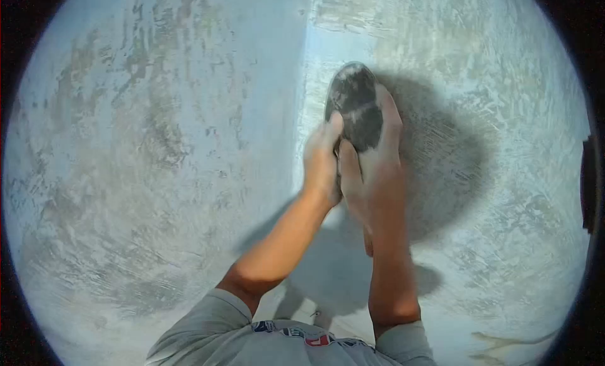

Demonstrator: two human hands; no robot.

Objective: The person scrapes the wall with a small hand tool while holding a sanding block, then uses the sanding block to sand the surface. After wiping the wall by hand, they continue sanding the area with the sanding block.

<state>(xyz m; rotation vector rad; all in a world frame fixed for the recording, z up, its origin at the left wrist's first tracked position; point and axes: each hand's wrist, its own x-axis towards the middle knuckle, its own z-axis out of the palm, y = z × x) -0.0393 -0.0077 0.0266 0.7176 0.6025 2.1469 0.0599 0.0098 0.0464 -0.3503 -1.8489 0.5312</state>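
A dark grey oval block (359,104), rounded at its top end and smeared with pale dust, stands out in front of the plastered wall (208,145). My left hand (321,155) is closed on its left lower side, thumb pointing up along the edge. Wrapped round the right and lower side is my right hand (378,161), its fingers partly hidden and its thumb near the block's lower end. Both forearms reach up from the bottom of the view. The block's face toward the wall is hidden.
Grey and whitish plaster with rough, patchy streaks covers the wall. A vertical line (305,88) divides a bluish, smoother strip from a brighter part on the right. The block and my arms cast a broad shadow (450,158) to the right. Pale floor (454,341) shows at the bottom.
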